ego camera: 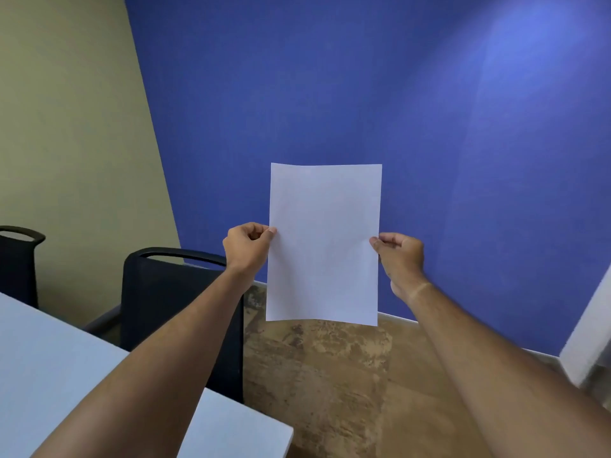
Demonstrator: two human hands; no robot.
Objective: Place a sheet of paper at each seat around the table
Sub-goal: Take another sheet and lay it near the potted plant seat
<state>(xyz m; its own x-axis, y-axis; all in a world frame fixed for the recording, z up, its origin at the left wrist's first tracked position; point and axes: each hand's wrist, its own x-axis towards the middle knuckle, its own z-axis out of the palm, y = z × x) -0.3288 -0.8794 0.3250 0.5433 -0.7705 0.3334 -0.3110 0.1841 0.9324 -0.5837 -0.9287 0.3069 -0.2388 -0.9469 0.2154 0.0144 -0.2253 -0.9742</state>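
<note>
A blank white sheet of paper (324,242) hangs upright in the air in front of the blue wall. My left hand (248,246) pinches its left edge and my right hand (400,256) pinches its right edge, both at about mid-height. The light grey table (49,368) lies at the lower left, with its corner near the bottom centre. A black chair (172,302) stands at the table's far side, just left of the sheet, partly behind my left forearm.
A second black chair (18,262) stands at the far left edge. Brown mottled floor (347,375) stretches between the table's corner and the blue wall (330,94). A beige wall (66,127) is at the left, and a white frame (591,328) at the right edge.
</note>
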